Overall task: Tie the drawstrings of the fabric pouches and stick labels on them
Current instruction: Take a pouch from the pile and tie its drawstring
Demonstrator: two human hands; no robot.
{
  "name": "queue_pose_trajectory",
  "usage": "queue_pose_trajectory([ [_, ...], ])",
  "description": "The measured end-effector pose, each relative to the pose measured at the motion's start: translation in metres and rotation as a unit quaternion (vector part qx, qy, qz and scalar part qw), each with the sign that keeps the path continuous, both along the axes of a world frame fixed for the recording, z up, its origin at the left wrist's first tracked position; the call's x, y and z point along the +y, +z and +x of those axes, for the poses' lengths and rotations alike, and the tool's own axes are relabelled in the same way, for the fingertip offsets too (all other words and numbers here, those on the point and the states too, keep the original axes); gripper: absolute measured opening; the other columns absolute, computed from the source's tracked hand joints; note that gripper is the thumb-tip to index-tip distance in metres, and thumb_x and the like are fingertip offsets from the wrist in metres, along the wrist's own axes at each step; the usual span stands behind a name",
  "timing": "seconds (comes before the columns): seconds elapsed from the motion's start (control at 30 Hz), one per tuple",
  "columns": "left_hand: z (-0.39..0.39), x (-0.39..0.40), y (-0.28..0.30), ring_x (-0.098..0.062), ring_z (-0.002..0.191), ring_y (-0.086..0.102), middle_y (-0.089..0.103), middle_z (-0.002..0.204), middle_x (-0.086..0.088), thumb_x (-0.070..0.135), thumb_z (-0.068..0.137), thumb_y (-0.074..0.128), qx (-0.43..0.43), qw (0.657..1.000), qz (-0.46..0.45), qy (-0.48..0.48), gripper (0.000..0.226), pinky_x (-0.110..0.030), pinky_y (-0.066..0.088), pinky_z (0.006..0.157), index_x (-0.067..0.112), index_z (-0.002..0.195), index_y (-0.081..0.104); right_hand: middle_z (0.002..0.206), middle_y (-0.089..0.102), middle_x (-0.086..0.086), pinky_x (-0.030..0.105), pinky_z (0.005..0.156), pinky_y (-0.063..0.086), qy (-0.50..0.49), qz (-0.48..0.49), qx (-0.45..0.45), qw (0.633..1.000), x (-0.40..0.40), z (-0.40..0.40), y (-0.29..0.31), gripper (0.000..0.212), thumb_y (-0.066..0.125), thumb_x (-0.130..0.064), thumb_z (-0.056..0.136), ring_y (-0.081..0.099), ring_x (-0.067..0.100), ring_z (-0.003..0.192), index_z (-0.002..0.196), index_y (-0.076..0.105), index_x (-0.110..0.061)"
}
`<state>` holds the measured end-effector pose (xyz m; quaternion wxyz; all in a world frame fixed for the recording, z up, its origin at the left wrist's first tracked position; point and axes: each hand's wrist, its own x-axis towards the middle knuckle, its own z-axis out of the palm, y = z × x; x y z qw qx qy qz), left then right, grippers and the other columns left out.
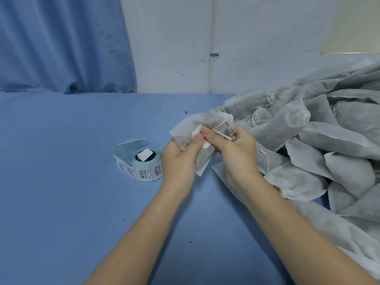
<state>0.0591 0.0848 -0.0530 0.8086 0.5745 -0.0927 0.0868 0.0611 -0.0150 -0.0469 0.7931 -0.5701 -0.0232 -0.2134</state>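
A filled white fabric pouch (186, 128) is held above the blue table between both hands. My left hand (181, 159) grips its lower body, thumb lying on a white label (197, 131) on the pouch's front. My right hand (234, 149) grips the pouch's right side, its thumb also pressing the label. The pouch's neck is gathered and its white drawstring (221, 125) runs across my right fingers. A roll of barcode labels (138, 163) on pale green backing lies on the table just left of my left hand.
A large pile of similar white pouches (320, 136) covers the right side of the table. A blue cloth (61, 198) covers the table, with small dark crumbs on it. A blue curtain (61, 44) and a white wall stand behind.
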Motion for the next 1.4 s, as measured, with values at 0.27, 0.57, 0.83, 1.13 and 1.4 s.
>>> queue_pose_trajectory([
  [0.27, 0.012, 0.006, 0.007, -0.013, 0.073, 0.065, 0.07, 0.07, 0.009, 0.032, 0.087, 0.062, 0.124, 0.983, -0.051, 0.123, 0.019, -0.03, 0.05, 0.072, 0.021, 0.074, 0.068, 0.112, 0.068, 0.006, 0.021, 0.07, 0.053, 0.089, -0.033, 0.073, 0.993, 0.014, -0.007, -0.004, 0.06, 0.077, -0.007, 0.076, 0.069, 0.014, 0.093, 0.127, 0.046, -0.016],
  [0.57, 0.011, 0.025, 0.016, -0.01, 0.087, 0.069, 0.073, 0.093, 0.007, 0.062, 0.074, 0.054, 0.1, 0.977, -0.187, -0.039, 0.041, -0.026, 0.054, 0.066, 0.031, 0.096, 0.071, 0.128, 0.057, 0.007, 0.03, 0.076, 0.055, 0.251, 0.067, 0.093, 0.961, 0.088, 0.044, 0.052, 0.049, 0.058, -0.007, 0.093, 0.068, 0.021, 0.092, 0.136, 0.045, -0.026],
  [0.83, 0.02, 0.025, 0.037, -0.027, 0.116, 0.054, 0.059, 0.126, -0.011, 0.007, 0.091, 0.042, 0.165, 0.938, -0.29, 0.1, 0.028, -0.031, 0.048, 0.09, -0.004, 0.108, 0.062, 0.122, 0.063, -0.006, 0.025, 0.104, 0.042, 0.25, -0.052, 0.09, 0.963, 0.074, 0.04, 0.034, 0.026, 0.049, -0.012, 0.097, 0.056, 0.009, 0.12, 0.104, 0.067, -0.029],
  [1.13, 0.03, -0.034, -0.004, -0.021, 0.105, 0.057, 0.058, 0.106, 0.002, 0.026, 0.085, 0.06, 0.031, 0.88, 0.468, -0.081, 0.026, -0.03, 0.044, 0.077, 0.021, 0.108, 0.051, 0.083, 0.07, 0.002, 0.018, 0.062, 0.05, 0.081, -0.135, 0.074, 0.985, -0.029, -0.014, 0.048, 0.022, 0.05, -0.007, 0.095, 0.06, 0.01, 0.068, 0.091, 0.069, -0.016],
  [1.4, 0.034, -0.055, -0.001, -0.035, 0.103, 0.058, 0.063, 0.098, -0.019, 0.04, 0.078, 0.064, 0.082, 0.83, 0.549, -0.057, 0.034, -0.03, 0.038, 0.077, 0.01, 0.075, 0.049, 0.077, 0.066, 0.001, 0.015, 0.063, 0.048, 0.038, -0.171, 0.108, 0.979, -0.072, -0.03, 0.03, 0.017, 0.061, -0.001, 0.088, 0.058, 0.005, 0.061, 0.088, 0.068, -0.016],
])
